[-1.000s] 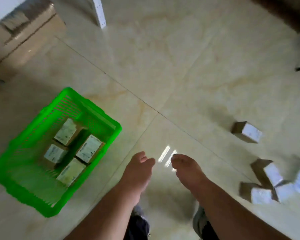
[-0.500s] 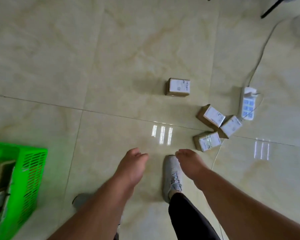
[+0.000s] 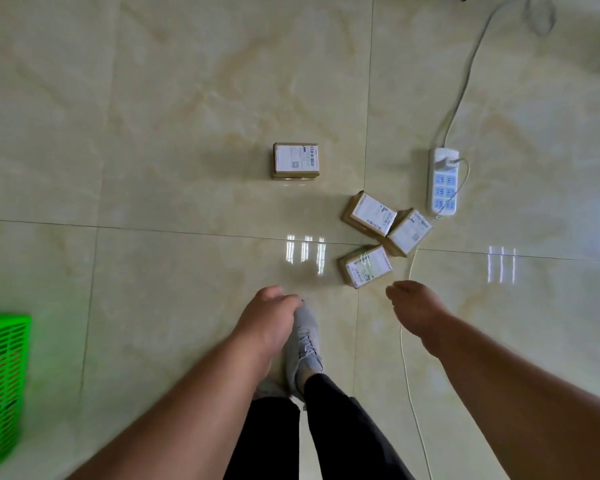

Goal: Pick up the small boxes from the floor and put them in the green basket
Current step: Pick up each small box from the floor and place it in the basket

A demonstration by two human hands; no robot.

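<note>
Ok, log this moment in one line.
left hand empty | right hand empty, nearest box | four boxes on floor | green basket far left

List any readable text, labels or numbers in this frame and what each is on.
No text can be read.
Lone box: white label with print and a barcode, too small to read.
Upper cluster box: label print, blurred.
Right cluster box: label print, blurred.
Nearest box: label washed by glare, unreadable.
Power strip: no legible marking.
Green basket: no text visible.
</note>
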